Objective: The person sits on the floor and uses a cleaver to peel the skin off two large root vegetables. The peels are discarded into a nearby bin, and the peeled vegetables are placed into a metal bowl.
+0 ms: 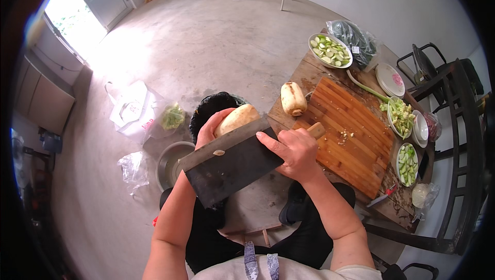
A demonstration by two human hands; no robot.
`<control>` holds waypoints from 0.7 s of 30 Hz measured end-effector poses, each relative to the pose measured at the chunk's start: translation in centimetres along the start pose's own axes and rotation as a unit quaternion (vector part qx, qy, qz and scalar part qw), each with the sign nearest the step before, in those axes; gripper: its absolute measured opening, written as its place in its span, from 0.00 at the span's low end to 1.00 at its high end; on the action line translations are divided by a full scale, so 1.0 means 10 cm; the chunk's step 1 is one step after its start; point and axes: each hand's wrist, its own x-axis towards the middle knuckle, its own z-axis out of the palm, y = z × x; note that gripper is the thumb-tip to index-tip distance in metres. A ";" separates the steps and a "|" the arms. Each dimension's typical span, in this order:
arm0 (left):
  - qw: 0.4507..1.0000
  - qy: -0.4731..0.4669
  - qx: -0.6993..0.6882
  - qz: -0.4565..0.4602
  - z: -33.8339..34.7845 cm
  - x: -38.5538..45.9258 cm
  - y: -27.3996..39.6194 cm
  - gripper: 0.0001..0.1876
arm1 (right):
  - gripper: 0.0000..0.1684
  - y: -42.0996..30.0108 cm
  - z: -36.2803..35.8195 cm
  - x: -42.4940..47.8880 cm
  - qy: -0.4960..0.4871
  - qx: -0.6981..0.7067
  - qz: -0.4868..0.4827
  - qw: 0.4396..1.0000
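In my right hand (296,150) I grip a cleaver (236,167) by its wooden handle, with the forefinger laid along the broad dark blade. A pale chip clings to the blade near its edge. My left hand (209,129) holds a lotus root segment (238,119), partly hidden behind the blade; whether the edge touches it I cannot tell. Beneath them stands a bin with a black plastic liner (209,111). A second lotus root segment (294,100) lies on the wooden table beside the cutting board (348,136), which bears small crumbs.
On the table (301,73) are a bowl of sliced green vegetable (330,51), a bowl of chopped greens (400,119), a plate of green pieces (407,164) and a red-handled knife (383,195). A metal basin (170,166), a white bag (133,109) and plastic wrap (133,169) lie left.
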 end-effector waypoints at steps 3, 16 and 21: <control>1.000 0.006 -0.008 0.000 0.03 0.01 -0.01 0.36 | 0.32 -0.01 -0.02 0.00 -0.004 0.004 0.003 1.000; 0.999 -0.019 -0.027 -0.016 -0.03 0.05 -0.09 0.36 | 0.28 0.01 -0.05 0.02 0.011 -0.032 -0.020 0.999; 0.999 -0.019 -0.027 -0.014 -0.06 0.05 -0.12 0.36 | 0.29 0.07 -0.02 0.02 0.035 -0.043 -0.016 0.998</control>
